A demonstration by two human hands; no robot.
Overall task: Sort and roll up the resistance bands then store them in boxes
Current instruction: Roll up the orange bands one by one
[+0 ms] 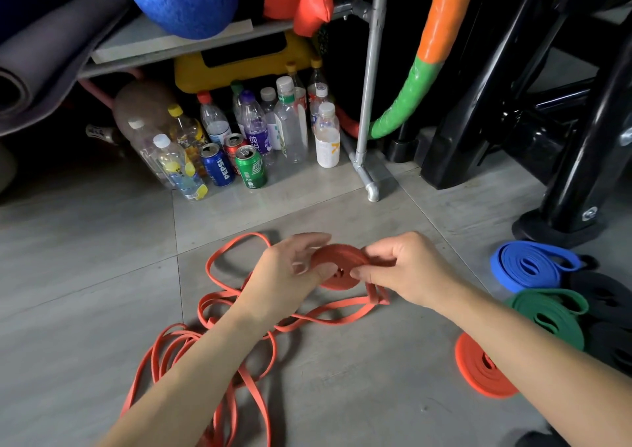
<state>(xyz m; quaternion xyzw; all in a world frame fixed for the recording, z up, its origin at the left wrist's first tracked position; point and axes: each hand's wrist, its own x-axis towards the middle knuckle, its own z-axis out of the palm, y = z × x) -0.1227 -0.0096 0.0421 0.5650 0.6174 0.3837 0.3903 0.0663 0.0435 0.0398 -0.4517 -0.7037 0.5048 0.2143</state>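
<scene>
Grey tiled floor. Green can stands on it, Pepsi can just left of it, plastic bottles crowded behind and beside. Rack leg right of the can. Loose orange band tangled in front of the can. Far right and in front of it: blue coil, green coil, black coils, orange coil, black frame foot.

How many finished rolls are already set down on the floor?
4 at least, all at right: blue roll farthest, black roll beside it, green roll nearer, orange roll nearest. The black patch is dark and may hide another.
</scene>
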